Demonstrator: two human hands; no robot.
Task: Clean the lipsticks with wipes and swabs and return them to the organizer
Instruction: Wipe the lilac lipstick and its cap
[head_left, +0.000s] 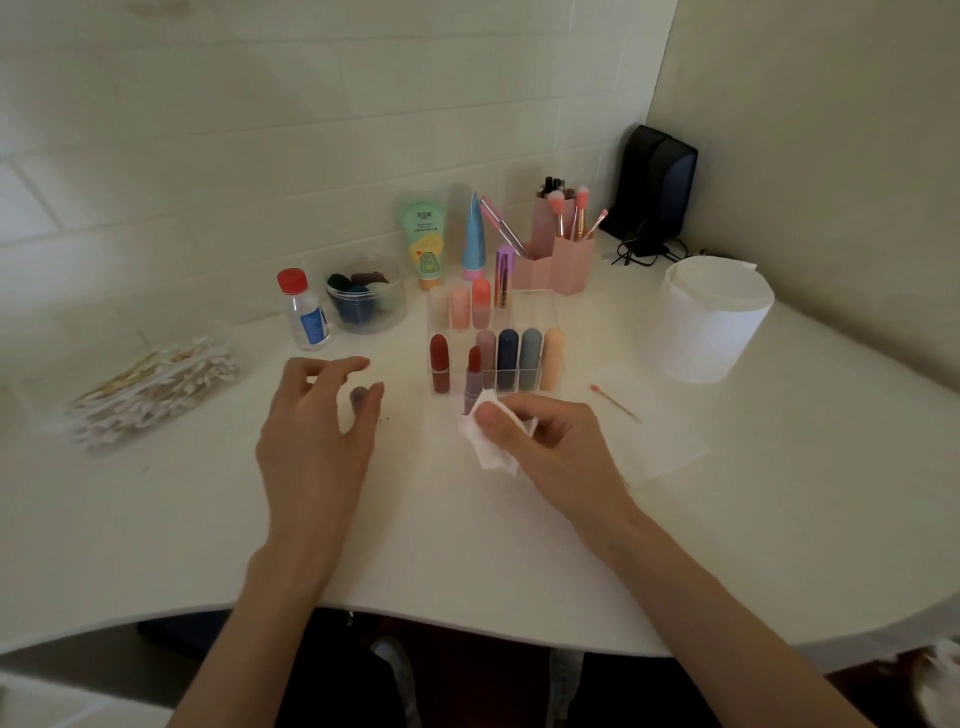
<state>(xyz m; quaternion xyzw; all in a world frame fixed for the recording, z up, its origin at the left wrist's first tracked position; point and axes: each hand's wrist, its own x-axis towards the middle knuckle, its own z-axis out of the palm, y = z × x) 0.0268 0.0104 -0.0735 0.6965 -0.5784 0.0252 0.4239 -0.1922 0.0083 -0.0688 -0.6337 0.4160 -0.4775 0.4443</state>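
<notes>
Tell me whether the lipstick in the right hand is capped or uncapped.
Uncapped: the lipstick shows its red bullet bare, gripped with a wipe by the right hand. A likely cap sits under the left hand.

Clear acrylic organizer (524, 317), front row, is showing: dark red lipstick (439, 364), dusty mauve lipstick (486, 344), navy lipstick (507, 358), slate-blue lipstick (530, 358), peach lipstick (553, 358). Back row is running pale beige lipstick (439, 307), salmon lipstick (460, 307), coral lipstick (481, 301). Opened mauve-barrelled lipstick (474, 371) is baring a deep red bullet against a white paper wipe (488, 447). Grey-purple cap (358, 396) is contrasting with the white tabletop (467, 545). Clear plastic bottle (304, 312) is wearing a red cap and blue label. Cotton swabs (156, 389) are showing white tips, tan sticks.
</notes>
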